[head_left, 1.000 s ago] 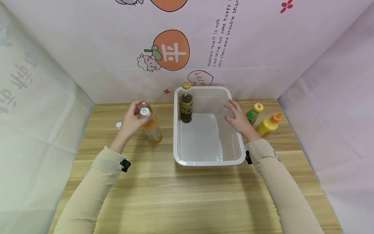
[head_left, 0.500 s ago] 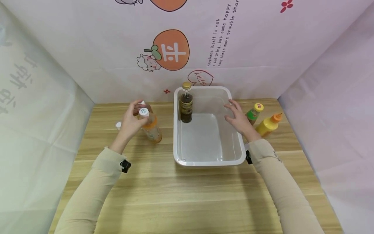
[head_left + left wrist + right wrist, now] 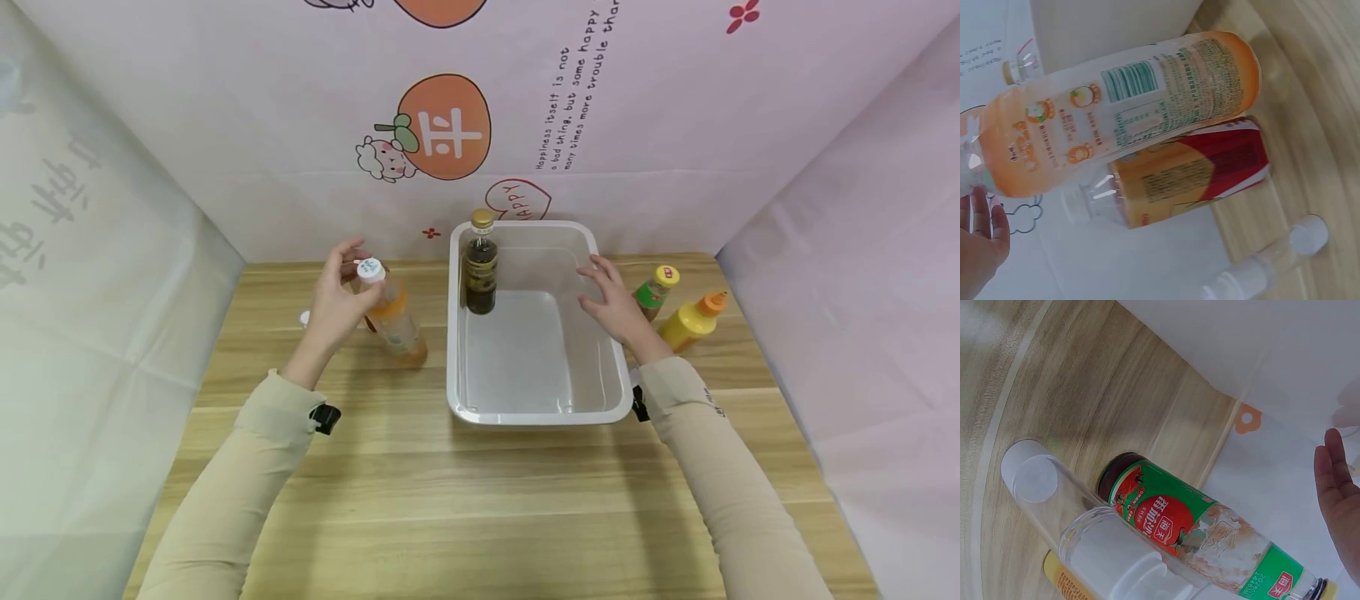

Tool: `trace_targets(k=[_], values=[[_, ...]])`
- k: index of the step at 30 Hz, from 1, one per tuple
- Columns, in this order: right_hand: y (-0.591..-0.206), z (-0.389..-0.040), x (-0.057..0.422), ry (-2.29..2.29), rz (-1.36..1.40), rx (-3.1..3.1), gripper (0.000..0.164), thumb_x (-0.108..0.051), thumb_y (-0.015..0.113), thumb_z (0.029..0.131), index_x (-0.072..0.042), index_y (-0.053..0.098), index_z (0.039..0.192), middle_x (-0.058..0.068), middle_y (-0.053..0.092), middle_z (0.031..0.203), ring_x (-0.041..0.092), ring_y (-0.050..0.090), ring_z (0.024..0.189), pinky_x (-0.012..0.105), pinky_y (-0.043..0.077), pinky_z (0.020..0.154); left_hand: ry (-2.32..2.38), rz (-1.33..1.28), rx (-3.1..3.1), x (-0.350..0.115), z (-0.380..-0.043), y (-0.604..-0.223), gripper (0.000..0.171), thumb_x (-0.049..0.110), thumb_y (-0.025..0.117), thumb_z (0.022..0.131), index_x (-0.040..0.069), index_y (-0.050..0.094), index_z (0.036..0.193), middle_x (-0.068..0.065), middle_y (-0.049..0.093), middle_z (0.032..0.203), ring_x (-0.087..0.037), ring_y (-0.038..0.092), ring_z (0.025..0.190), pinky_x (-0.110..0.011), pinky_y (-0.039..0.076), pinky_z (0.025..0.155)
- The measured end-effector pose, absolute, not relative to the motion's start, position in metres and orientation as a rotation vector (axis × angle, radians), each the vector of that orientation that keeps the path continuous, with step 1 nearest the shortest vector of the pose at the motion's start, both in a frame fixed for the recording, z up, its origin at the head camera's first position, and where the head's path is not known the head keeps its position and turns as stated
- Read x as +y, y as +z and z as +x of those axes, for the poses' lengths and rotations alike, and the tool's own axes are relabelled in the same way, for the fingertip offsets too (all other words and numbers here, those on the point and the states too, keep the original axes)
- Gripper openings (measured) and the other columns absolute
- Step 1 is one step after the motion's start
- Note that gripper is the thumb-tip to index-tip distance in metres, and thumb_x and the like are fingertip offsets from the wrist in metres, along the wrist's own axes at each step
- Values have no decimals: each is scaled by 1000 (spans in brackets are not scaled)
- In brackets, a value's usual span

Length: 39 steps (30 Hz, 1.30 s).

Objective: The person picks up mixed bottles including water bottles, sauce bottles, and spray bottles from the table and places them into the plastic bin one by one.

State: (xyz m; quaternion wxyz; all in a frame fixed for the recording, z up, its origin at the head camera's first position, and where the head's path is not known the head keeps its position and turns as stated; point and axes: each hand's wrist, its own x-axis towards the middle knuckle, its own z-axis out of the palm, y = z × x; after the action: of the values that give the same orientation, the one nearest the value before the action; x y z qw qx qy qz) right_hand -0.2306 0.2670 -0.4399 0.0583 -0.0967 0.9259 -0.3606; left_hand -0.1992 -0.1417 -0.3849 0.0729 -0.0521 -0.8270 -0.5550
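Orange-labelled bottle (image 3: 1129, 112) pinched near cap by left hand (image 3: 337, 304); right hand (image 3: 621, 312) (loosely spread) near tub (image 3: 540, 419).

Drink bottle (image 3: 396, 325) left of tub (image 3: 540, 418)

L grip (image 3: 336, 293) has gone up a bit vs. half a sec ago, & the orange btl. (image 3: 397, 325) w/ it: white cap (image 3: 371, 269) now sits higher in head view, base (image 3: 411, 355) is further R, nearer the tub (image 3: 540, 419), & blurred (can't tell for sure if it's off the surface (image 3: 420, 508)). Head cam's view also shifted slightly.
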Motion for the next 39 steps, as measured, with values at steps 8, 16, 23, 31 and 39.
trace_targets(k=[8, 16, 23, 31, 39], values=[[-442, -231, 265, -1110, -299, 2800, 52, -14, 52, 94, -3, 38, 143, 11, 7, 161, 44, 20, 143, 65, 28, 110, -1779, -91, -2237, -137, -200, -362, 64, 0, 65, 82, 8, 39, 139, -7, 52, 123, -6, 50, 103, -24, 39, 99], [-441, -231, 265, -1133, -299, 2796, 51, -13, 52, 94, -2, 38, 143, 11, 7, 161, 43, 19, 144, 65, 26, 112, -1828, -93, -2107, -128, -203, -335, 63, 0, 66, 81, 8, 40, 138, 5, 50, 115, -7, 50, 101, -20, 39, 94], [-442, -232, 268, -1095, -293, 2802, 52, -16, 51, 95, -4, 37, 144, 10, 6, 161, 44, 20, 144, 65, 28, 110, -1826, -156, -2114, -116, -206, -306, 66, 2, 68, 80, 13, 40, 138, 0, 50, 122, -10, 49, 103, -24, 39, 97], [-440, -232, 269, -1092, -297, 2794, 52, -15, 50, 95, -4, 36, 144, 10, 5, 161, 45, 20, 143, 66, 27, 110, -1833, -304, -2093, -93, -208, -276, 65, 3, 68, 80, 11, 39, 139, 0, 49, 121, -12, 50, 103, -22, 37, 100], [-441, -231, 268, -1105, -297, 2796, 51, -15, 51, 95, -3, 37, 143, 11, 6, 161, 44, 19, 144, 65, 25, 112, -1788, -470, -2138, -61, -212, -255, 64, 2, 68, 80, 11, 41, 138, -5, 51, 124, -14, 50, 105, -19, 38, 94]])
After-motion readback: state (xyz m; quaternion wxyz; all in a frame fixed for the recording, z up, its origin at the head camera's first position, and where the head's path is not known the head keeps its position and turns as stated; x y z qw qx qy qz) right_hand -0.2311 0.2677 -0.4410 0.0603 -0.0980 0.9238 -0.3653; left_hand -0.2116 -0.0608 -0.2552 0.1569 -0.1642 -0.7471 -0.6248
